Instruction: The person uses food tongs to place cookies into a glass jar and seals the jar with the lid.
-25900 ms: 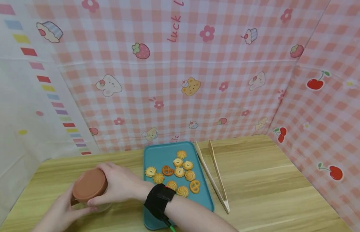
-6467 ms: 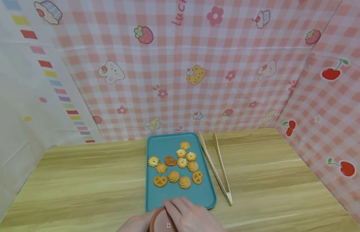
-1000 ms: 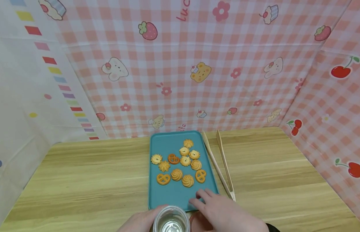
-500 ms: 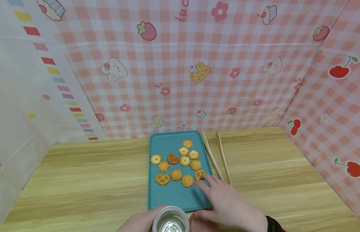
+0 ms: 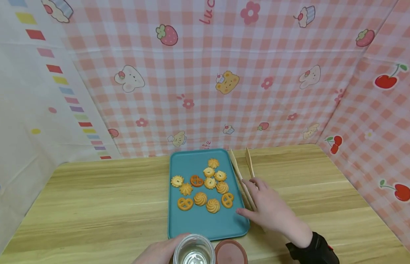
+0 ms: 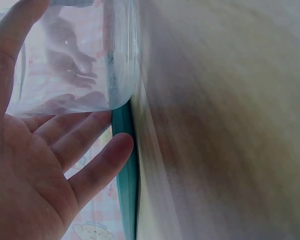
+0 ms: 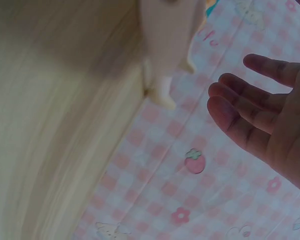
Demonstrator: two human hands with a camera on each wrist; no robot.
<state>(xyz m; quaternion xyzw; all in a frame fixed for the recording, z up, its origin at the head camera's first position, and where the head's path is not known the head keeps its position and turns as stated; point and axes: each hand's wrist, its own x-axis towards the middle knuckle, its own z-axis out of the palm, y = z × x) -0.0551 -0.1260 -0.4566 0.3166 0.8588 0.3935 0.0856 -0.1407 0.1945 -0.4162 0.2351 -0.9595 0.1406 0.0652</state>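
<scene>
In the head view, my left hand [image 5: 156, 253] is at the near edge, holding a clear jar [image 5: 195, 251] without its lid. The left wrist view shows the thumb along one side of the jar [image 6: 85, 65] and fingers behind it. A brown round lid [image 5: 230, 253] lies right beside the jar. My right hand [image 5: 272, 211] is over the wooden tongs [image 5: 249, 159], fingers spread and slightly bent, covering their joined end. In the right wrist view the tongs [image 7: 170, 45] stand apart from the open fingers [image 7: 240, 115].
A teal tray [image 5: 198, 225] lies mid-table, left of the tongs. Several swirled and flower-shaped cookies [image 5: 213, 206] and pretzels [image 5: 185, 204] sit on it. Behind the wooden table [image 5: 109, 205] hangs a pink checked cloth [image 5: 191, 84].
My right hand has left the lid and passed over the tray's right side to the tongs. Earlier both hands were on the lidded jar; now the lid is off. The left hand keeps its place.
</scene>
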